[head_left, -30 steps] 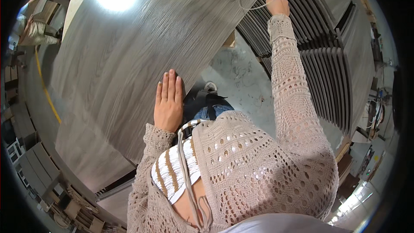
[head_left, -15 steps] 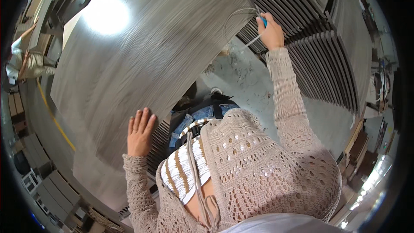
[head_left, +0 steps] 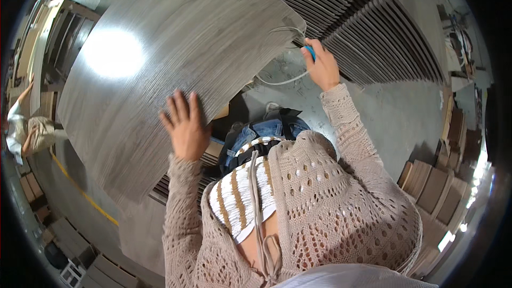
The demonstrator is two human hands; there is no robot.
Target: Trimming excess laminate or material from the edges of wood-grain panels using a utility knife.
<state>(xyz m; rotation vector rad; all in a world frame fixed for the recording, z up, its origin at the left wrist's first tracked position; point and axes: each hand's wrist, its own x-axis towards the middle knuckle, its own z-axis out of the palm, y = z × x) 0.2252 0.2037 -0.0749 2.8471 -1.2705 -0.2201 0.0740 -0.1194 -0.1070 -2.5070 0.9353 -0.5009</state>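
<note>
A large board [head_left: 213, 48] with grey wood grain lies flat in front of me, with a bright light reflected on it. My left hand [head_left: 188, 125] rests on its near edge, fingers spread and stretched out. At the board's far right corner, my right hand [head_left: 323, 66] is closed round a small blue-handled tool [head_left: 309, 52]; its working end is too small to make out. A thin pale strip [head_left: 282, 83] curls below that hand, and another loop arches over the board's corner beside the tool.
Slatted stacks of grey boards [head_left: 389, 37] stand beyond and right of the corner. Brown stacked pieces [head_left: 434, 192] lie at the lower right. Thin scraps litter the concrete floor [head_left: 290, 69]. Another person [head_left: 29, 128] stands at the far left, near a yellow floor line [head_left: 80, 189].
My left hand has slid forward and right along the board. My right hand, still holding the blue-handled tool, sits slightly lower and further left in view. The whole view has shifted.
</note>
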